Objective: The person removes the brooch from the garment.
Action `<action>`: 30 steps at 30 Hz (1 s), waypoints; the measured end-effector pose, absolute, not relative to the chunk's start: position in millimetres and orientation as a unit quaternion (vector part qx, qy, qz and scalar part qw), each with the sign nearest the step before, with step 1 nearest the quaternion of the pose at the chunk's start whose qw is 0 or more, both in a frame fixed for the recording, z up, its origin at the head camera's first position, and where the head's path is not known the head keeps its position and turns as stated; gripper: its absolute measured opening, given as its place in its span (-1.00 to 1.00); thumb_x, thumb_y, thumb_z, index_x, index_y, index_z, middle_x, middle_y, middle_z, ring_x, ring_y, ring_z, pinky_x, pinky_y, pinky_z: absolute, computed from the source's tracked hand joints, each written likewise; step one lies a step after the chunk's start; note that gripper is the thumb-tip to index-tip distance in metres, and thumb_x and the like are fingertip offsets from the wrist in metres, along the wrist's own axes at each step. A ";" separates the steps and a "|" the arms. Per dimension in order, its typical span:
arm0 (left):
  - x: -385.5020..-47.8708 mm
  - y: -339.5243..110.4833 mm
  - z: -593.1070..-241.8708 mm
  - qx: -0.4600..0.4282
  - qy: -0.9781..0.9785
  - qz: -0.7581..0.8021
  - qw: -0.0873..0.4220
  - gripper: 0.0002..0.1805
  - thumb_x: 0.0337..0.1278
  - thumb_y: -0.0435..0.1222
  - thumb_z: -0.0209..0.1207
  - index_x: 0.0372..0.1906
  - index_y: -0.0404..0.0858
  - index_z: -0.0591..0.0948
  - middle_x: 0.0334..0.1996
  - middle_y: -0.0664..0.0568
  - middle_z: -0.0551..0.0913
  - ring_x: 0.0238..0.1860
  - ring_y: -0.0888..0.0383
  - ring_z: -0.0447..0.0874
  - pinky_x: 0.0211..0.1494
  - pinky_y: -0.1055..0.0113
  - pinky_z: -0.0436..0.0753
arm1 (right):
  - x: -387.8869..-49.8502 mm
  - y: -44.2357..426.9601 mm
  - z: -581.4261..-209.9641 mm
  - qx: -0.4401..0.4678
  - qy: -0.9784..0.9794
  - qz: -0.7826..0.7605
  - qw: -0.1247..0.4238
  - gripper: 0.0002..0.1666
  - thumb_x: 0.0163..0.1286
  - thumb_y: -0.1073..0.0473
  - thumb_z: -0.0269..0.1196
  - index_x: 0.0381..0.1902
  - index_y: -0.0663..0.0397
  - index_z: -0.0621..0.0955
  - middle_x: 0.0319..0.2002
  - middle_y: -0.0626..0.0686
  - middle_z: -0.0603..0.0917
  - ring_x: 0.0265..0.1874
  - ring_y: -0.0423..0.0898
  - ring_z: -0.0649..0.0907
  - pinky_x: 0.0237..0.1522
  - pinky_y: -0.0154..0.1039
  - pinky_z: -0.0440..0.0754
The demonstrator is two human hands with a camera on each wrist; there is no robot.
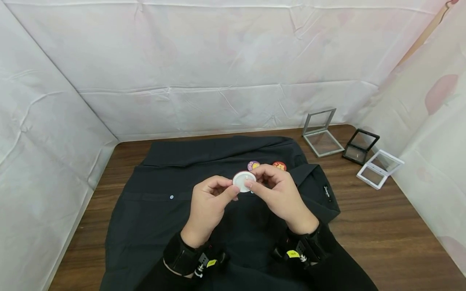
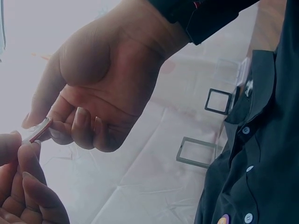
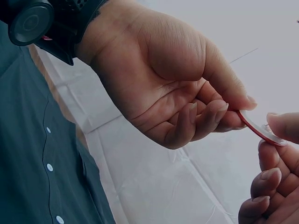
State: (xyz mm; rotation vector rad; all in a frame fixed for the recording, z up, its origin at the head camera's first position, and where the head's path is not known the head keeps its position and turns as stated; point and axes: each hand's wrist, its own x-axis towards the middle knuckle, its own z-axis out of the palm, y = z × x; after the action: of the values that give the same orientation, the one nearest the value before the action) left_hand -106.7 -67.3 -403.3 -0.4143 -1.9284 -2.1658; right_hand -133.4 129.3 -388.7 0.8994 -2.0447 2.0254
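A round pin badge [image 1: 242,182] with a white plastic back and a red rim is held up over a dark shirt [image 1: 153,226], its back facing the head camera. My left hand [image 1: 208,206] pinches its left edge between thumb and fingers. On the other side my right hand [image 1: 282,198] pinches it too, the thumb lying on the white back. Both wrist views show the badge [image 3: 261,129] edge-on between the fingertips. Just beyond the right hand, a purple badge [image 1: 253,165] and a red badge [image 1: 279,165] lie on the shirt, partly covered.
To the right on the wooden table [image 1: 382,226] stand three opened frames with clear windows: a grey one [image 1: 324,154], a black one [image 1: 354,161] and a white one [image 1: 376,166]. White cloth walls [image 1: 218,68] enclose the back and sides.
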 end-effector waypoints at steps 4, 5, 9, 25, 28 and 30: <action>-106.7 -67.9 -402.5 -0.133 -0.656 -0.735 0.108 -0.94 0.20 -0.51 0.39 -0.28 -0.45 0.72 -0.41 -0.05 0.72 -0.48 0.08 0.69 -0.31 0.26 0.73 | -133.6 130.2 -389.4 0.295 -0.674 0.674 0.062 -0.87 0.39 0.50 0.26 -0.14 0.32 0.67 -0.36 0.02 0.67 -0.46 -0.13 0.57 -0.39 -0.32 0.59; -106.7 -68.1 -402.4 -0.130 -0.656 -0.735 0.109 -0.94 0.20 -0.50 0.39 -0.28 -0.45 0.72 -0.41 -0.05 0.72 -0.48 0.08 0.69 -0.31 0.26 0.73 | -133.7 130.5 -389.6 0.294 -0.673 0.675 0.063 -0.87 0.40 0.50 0.25 -0.14 0.33 0.66 -0.36 0.02 0.67 -0.46 -0.13 0.58 -0.38 -0.32 0.59; -107.1 -68.5 -402.2 -0.123 -0.653 -0.739 0.110 -0.93 0.18 -0.51 0.40 -0.28 -0.45 0.72 -0.42 -0.06 0.72 -0.48 0.07 0.69 -0.30 0.25 0.74 | -134.2 131.7 -389.8 0.292 -0.673 0.676 0.067 -0.86 0.40 0.50 0.24 -0.12 0.35 0.66 -0.35 0.02 0.65 -0.43 -0.14 0.58 -0.36 -0.33 0.59; -105.6 -69.8 -401.4 -0.114 -0.663 -0.733 0.104 -0.92 0.21 -0.46 0.41 -0.25 -0.40 0.74 -0.40 -0.10 0.72 -0.46 0.04 0.69 -0.31 0.15 0.74 | -132.6 133.4 -385.9 0.297 -0.682 0.664 0.075 -0.84 0.39 0.52 0.26 -0.12 0.31 0.69 -0.32 0.04 0.69 -0.42 -0.13 0.61 -0.34 -0.32 0.62; -104.3 -69.7 -400.1 -0.116 -0.662 -0.734 0.096 -0.91 0.21 -0.45 0.41 -0.23 -0.39 0.75 -0.38 -0.11 0.72 -0.45 0.03 0.70 -0.29 0.17 0.75 | -131.1 136.0 -382.3 0.300 -0.692 0.650 0.087 -0.82 0.36 0.52 0.29 -0.15 0.26 0.70 -0.34 0.05 0.69 -0.41 -0.11 0.62 -0.34 -0.30 0.62; -103.6 -69.6 -399.5 -0.117 -0.663 -0.734 0.092 -0.90 0.21 -0.44 0.41 -0.21 -0.38 0.75 -0.37 -0.11 0.73 -0.44 0.02 0.70 -0.28 0.18 0.75 | -129.9 137.5 -380.6 0.303 -0.697 0.643 0.096 -0.81 0.35 0.53 0.30 -0.16 0.23 0.71 -0.36 0.05 0.69 -0.41 -0.10 0.62 -0.34 -0.28 0.62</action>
State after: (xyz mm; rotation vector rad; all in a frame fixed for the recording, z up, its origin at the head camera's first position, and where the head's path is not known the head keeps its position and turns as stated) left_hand -103.6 -69.6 -399.5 -0.3468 -1.9700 -2.1792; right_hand -129.9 137.5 -380.6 0.8967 -2.0649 1.9047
